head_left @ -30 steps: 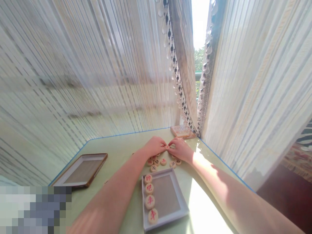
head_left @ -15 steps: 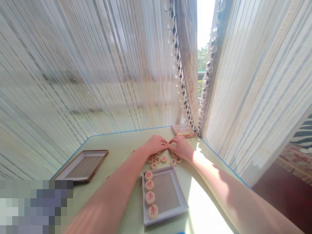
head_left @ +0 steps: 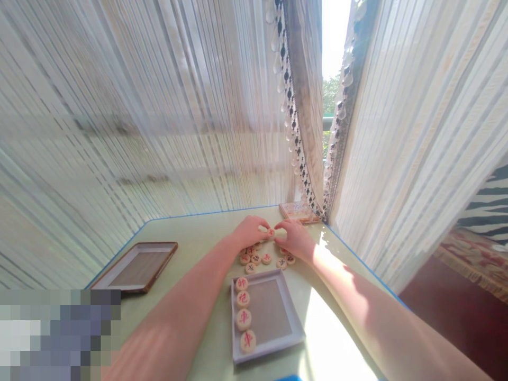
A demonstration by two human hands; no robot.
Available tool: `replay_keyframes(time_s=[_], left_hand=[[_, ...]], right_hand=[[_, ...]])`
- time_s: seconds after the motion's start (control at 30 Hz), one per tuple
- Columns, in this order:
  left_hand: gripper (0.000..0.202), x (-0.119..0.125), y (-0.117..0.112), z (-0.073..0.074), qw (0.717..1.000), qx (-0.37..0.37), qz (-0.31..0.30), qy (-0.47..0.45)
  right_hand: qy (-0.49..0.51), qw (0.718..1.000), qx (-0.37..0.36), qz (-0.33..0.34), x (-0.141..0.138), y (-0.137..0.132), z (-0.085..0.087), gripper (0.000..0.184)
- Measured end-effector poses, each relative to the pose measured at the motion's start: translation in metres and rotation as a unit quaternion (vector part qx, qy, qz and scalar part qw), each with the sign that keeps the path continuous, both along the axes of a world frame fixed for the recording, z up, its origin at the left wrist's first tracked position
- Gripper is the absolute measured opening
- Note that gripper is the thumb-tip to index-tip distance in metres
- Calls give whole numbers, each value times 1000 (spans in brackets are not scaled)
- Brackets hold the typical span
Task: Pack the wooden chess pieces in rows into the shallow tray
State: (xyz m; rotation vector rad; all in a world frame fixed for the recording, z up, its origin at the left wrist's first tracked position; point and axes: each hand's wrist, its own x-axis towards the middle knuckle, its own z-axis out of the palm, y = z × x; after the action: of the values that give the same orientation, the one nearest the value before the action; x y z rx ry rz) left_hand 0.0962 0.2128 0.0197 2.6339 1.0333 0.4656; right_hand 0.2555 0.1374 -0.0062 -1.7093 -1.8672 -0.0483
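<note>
Between the fingertips of both my hands is a round wooden xiangqi piece [head_left: 270, 232] with a red character. My left hand [head_left: 251, 230] pinches it from the left, and my right hand [head_left: 294, 237] has thumb and index finger at its right side. Loose xiangqi pieces [head_left: 256, 259], red and black, lie on the table just below the hands, some partly hidden by my left hand. Closer to me is a shallow white box tray [head_left: 296, 330]. Several red-marked pieces [head_left: 243, 319] line its left side.
A brown-edged box lid [head_left: 162, 269] lies on the left of the pale green table [head_left: 190, 233]. At the far corner sits a flat patterned box [head_left: 296, 211]. String curtains [head_left: 178, 106] hang along the table's far and right sides. Sunlight falls on the right part.
The fingers have parted slightly around the piece, so more of its red-marked face shows. My left hand has risen a little, uncovering more loose pieces. The tray pieces have stayed put.
</note>
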Motion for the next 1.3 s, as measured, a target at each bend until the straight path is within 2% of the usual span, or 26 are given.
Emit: replay_keyframes(time_s=[0.17,0.5,1.03,1.3], left_hand=[[31,0,3,-1,1000,-9,1,-19],[31,3,-3,5,1000,15,-4,-2],[34,1,-4,4,999,-44,6,-12],[28,-1,-14,16,999,-26,-18,9]], right_hand=[[-10,1000,-2,29,1,2,-1,25],[-19,998,26,46,5,4,-3,21],[-16,996,37,76,8,4,-4,15],[16,995,16,98,9,3,3,14]])
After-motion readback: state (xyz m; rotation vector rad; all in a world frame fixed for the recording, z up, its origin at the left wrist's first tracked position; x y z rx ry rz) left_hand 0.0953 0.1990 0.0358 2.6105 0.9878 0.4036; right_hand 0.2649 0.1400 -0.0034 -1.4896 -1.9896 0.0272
